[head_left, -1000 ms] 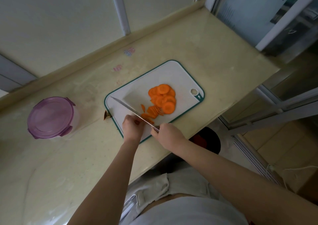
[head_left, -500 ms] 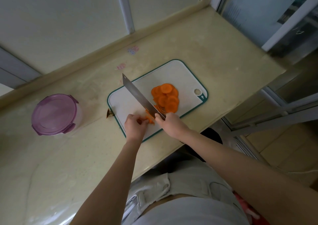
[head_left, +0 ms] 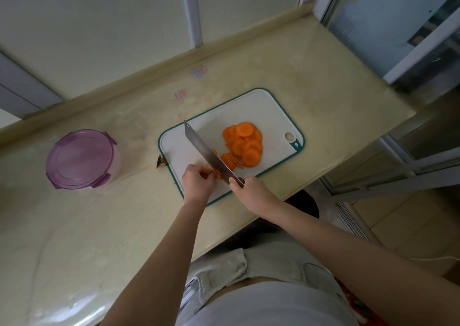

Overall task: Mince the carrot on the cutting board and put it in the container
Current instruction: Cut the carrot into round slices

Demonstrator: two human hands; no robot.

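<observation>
You're clamping your right hand (head_left: pixel 251 191) on the knife (head_left: pixel 206 150), left hand (head_left: pixel 198 183) pinching 1 carrot stack (head_left: pixel 218 173); blade's sitting just right of that hand, so be curling it tight, slicing thin strips.

A pale wall (head_left: pixel 99 31) is met by a beige counter (head_left: pixel 87 226). Glass panels (head_left: pixel 368 14) are framed in white at right. Tan floor (head_left: pixel 403 216) is seen below them.
</observation>
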